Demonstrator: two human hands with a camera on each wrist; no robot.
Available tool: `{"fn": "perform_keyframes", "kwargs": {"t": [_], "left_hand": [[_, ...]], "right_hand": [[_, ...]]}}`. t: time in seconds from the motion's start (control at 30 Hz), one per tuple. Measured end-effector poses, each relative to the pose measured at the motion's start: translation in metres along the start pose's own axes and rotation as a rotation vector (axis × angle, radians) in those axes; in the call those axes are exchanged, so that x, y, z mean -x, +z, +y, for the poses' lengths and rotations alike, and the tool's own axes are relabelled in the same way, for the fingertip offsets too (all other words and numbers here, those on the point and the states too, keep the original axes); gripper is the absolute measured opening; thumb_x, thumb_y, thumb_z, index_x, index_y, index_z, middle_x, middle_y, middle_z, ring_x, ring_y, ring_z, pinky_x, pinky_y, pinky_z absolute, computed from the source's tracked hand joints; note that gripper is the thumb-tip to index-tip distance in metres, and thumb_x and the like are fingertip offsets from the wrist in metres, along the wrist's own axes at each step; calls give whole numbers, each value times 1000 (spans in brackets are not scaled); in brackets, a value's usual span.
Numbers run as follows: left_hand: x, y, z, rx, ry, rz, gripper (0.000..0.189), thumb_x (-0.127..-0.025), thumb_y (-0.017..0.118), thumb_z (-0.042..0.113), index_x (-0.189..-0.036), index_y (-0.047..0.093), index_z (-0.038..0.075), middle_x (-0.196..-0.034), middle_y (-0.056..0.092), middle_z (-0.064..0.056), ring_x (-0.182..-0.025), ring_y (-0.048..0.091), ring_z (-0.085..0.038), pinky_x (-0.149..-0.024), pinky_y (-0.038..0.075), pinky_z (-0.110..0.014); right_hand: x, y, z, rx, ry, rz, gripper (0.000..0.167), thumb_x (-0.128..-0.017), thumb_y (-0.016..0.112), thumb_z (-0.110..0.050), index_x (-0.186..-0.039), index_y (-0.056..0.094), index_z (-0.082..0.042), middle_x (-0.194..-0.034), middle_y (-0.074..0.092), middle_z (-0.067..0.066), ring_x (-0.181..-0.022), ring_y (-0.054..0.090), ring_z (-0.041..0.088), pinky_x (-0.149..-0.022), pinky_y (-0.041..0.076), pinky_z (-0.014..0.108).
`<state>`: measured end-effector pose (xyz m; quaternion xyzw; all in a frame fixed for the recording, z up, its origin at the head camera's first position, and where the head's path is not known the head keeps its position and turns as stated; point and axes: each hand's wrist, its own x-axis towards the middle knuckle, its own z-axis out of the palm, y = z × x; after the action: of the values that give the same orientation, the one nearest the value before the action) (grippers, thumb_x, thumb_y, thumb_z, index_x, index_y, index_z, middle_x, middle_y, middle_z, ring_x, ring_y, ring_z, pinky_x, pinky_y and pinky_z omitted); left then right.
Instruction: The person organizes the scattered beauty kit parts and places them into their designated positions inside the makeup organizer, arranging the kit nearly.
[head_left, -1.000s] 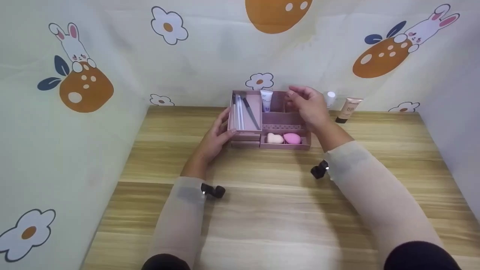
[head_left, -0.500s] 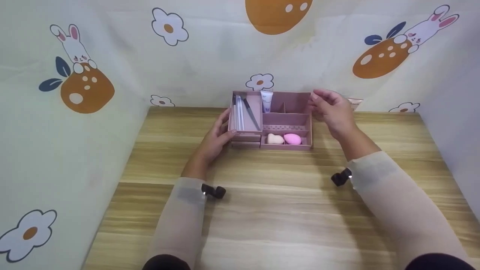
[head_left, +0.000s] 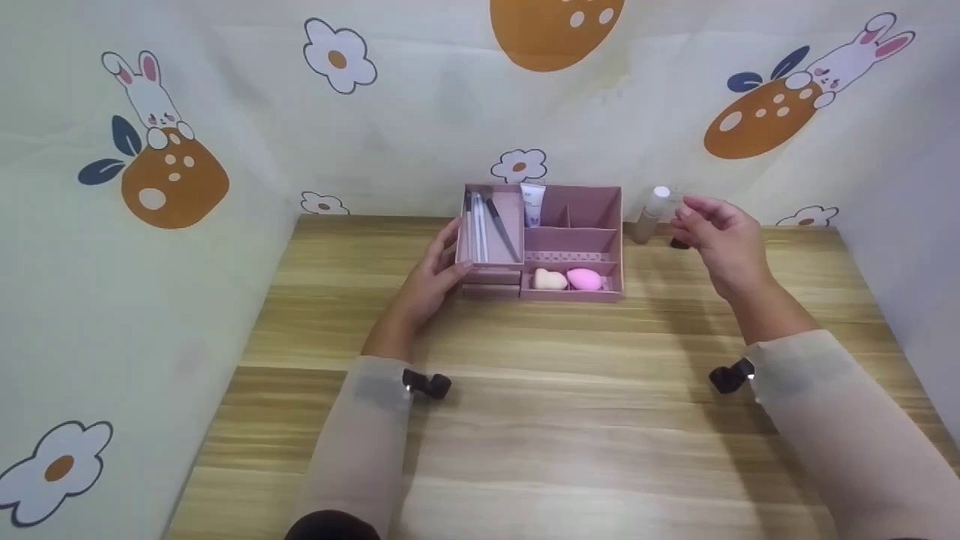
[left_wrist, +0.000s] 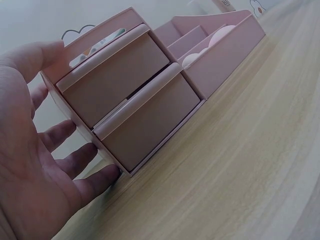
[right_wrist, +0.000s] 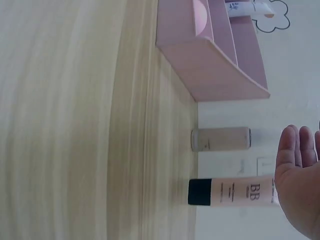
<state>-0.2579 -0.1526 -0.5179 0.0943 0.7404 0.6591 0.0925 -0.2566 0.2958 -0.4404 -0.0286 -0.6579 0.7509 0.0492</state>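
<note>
A pink makeup organizer [head_left: 571, 295] stands on the table against the back wall. My left hand [head_left: 429, 279] holds its left side, thumb at the front top rim and spread fingers along the side wall, as the left wrist view shows. To the right, a BB cream tube [right_wrist: 232, 192] stands on its black cap. My right hand [head_left: 726, 244] is at the upper end of that tube with its fingers loosely extended, covering most of it in the head view. A foundation bottle [head_left: 651, 215] with a white cap stands between organizer and tube.
Several makeup brushes [head_left: 481, 225] lie in the organizer's top left tray. A white tube [head_left: 533, 204] stands in a rear compartment. A cream sponge [head_left: 550, 279] and a pink sponge [head_left: 585, 280] sit in front. Two drawers [left_wrist: 145, 125] are below the tray.
My right hand has moved right, from over the organizer's rear compartments, past the foundation bottle to the BB cream tube. My left hand and the organizer have stayed in place.
</note>
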Motion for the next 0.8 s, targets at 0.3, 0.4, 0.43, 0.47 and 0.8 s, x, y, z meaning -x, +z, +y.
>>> {"fn": "perform_keyframes", "kwargs": {"t": [0.3,0.4,0.43,0.47,0.8], "left_hand": [[0,1,1,-5,-9,10,77,-100,73,46,-163,30,55,-179,24,10,-165,31,-26,-134,30,-46],[1,1,1,-3,-15,10,79,-99,74,47,-164,30,54,-179,24,10,-165,30,-26,-135,29,-47],[0,1,1,-4,-19,11,79,-99,74,48,-164,29,55,-179,23,11,-165,30,-25,-135,29,-47],[0,1,1,-5,-22,13,79,-98,74,48,-164,29,55,-179,24,11,-165,31,-25,-135,29,-47],[1,2,1,28,2,1,78,-101,73,40,-165,29,51,-180,24,6,-165,31,-27,-134,31,-47]], "right_hand": [[-1,-32,-2,29,31,100,46,-98,78,-19,-135,65,3,-117,77,4,-100,77,14,-90,65,24],[-3,-41,-4,45,46,140,46,-98,78,-22,-135,65,1,-117,74,4,-102,76,14,-89,65,22],[-4,-44,-4,43,49,150,46,-98,78,-22,-135,65,0,-118,72,4,-103,75,14,-89,65,21],[-6,-47,-4,42,54,160,44,-98,78,-22,-134,65,-1,-117,72,4,-104,75,14,-88,65,21],[-16,-60,0,100,105,257,44,-99,77,-23,-137,64,-5,-115,69,0,-98,72,9,-83,63,16]]}}
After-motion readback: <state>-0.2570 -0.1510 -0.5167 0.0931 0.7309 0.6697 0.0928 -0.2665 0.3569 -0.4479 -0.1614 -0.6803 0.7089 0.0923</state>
